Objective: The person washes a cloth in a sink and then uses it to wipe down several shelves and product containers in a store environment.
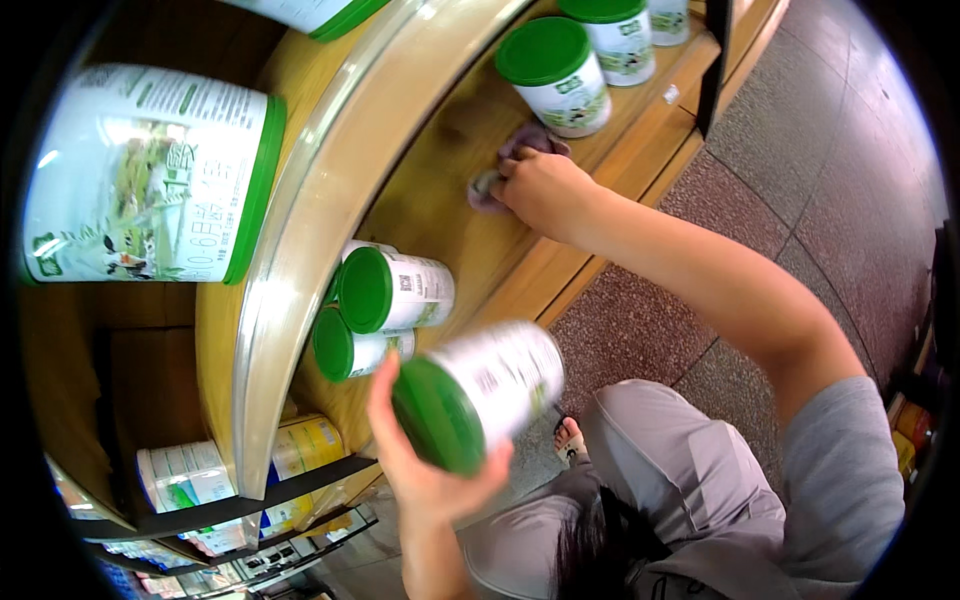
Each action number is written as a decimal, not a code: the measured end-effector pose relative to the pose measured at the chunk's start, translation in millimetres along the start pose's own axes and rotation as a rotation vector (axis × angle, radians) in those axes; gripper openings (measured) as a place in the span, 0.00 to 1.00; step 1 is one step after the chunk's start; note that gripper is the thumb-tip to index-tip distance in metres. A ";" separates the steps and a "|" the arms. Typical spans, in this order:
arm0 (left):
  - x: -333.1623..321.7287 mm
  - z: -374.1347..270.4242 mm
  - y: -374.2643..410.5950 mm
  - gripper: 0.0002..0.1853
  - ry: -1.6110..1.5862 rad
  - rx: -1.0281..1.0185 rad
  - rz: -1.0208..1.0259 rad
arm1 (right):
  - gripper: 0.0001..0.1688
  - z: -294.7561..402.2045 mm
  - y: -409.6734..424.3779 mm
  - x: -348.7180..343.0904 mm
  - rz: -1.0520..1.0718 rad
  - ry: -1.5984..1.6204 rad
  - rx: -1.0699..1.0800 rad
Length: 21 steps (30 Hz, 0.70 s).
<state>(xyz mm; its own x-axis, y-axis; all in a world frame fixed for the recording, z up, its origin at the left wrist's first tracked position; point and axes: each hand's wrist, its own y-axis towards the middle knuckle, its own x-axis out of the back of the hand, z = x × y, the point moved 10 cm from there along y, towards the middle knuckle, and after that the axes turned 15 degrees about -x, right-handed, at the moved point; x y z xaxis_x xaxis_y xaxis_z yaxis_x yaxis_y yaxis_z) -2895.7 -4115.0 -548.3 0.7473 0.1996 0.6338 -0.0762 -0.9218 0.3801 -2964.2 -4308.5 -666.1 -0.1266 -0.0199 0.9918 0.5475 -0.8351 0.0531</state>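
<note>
My left hand [442, 472] grips a white milk powder can [502, 375] by its green-lidded end. The can is tilted, slightly blurred, and held off the shelf in front of my knees. My right hand [547, 187] presses a bunched purple-grey cloth [487, 187] onto the wooden shelf board [450, 217]. Just beyond that hand, a green-lidded can [559, 79] stands upright, close to the cloth. Between my two hands, several like cans [409, 289] lie on their sides in a small stack at the left part of the board.
Above this board, an upper shelf with a pale, shiny edge [322, 172] holds a large-looking can [150, 180]. More upright cans [615, 45] stand at the far end, by a black shelf post [716, 67]. Yellow cans [304, 450] sit lower left. Speckled tile floor [772, 187] lies right.
</note>
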 end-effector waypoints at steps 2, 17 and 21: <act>-14.6 -2.2 44.5 0.50 -0.003 -0.123 0.018 | 0.09 -23.5 -25.2 2.2 0.112 0.200 0.016; -52.5 81.0 159.5 0.48 0.447 0.075 0.227 | 0.12 -214.2 -170.6 16.8 -0.063 1.052 -0.509; -81.0 30.7 182.4 0.53 0.638 -0.084 0.292 | 0.13 -231.4 -196.3 0.1 -0.016 1.111 -0.615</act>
<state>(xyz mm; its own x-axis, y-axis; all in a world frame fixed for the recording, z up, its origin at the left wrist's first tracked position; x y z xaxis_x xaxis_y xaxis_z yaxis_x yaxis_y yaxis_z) -2949.9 -4309.4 -551.1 0.1574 0.1280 0.9792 -0.2843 -0.9437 0.1691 -3263.2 -4271.8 -703.4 -0.9157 -0.2072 0.3442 0.1046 -0.9501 -0.2938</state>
